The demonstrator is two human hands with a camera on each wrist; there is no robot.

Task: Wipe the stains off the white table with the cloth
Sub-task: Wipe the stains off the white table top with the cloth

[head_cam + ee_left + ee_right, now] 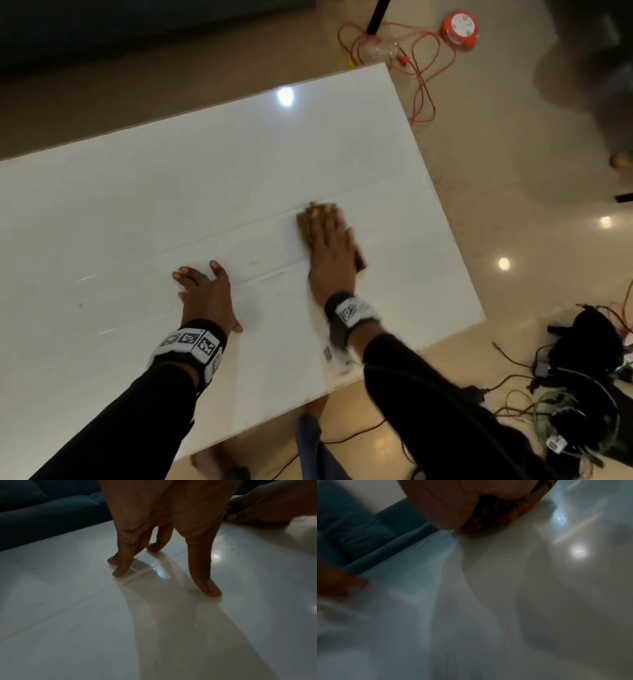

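One white table (205, 192), one brown cloth (305, 222), two hands, one red cable reel (459, 30).

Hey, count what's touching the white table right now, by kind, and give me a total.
Hands: 2, the left hand braced on its fingertips on the table, the right hand pressing flat on the cloth
Cloths: 1, the brown cloth
Total: 3

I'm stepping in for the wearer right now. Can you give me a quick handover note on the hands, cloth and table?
Right hand: flat, pressing the brown cloth on the white table, right of centre.
Left hand: holds nothing, fingertips braced on the tabletop.
Done: wiping is under way.
Left: faint specks still show near the left hand, such as one to its left; motion blur hides more.
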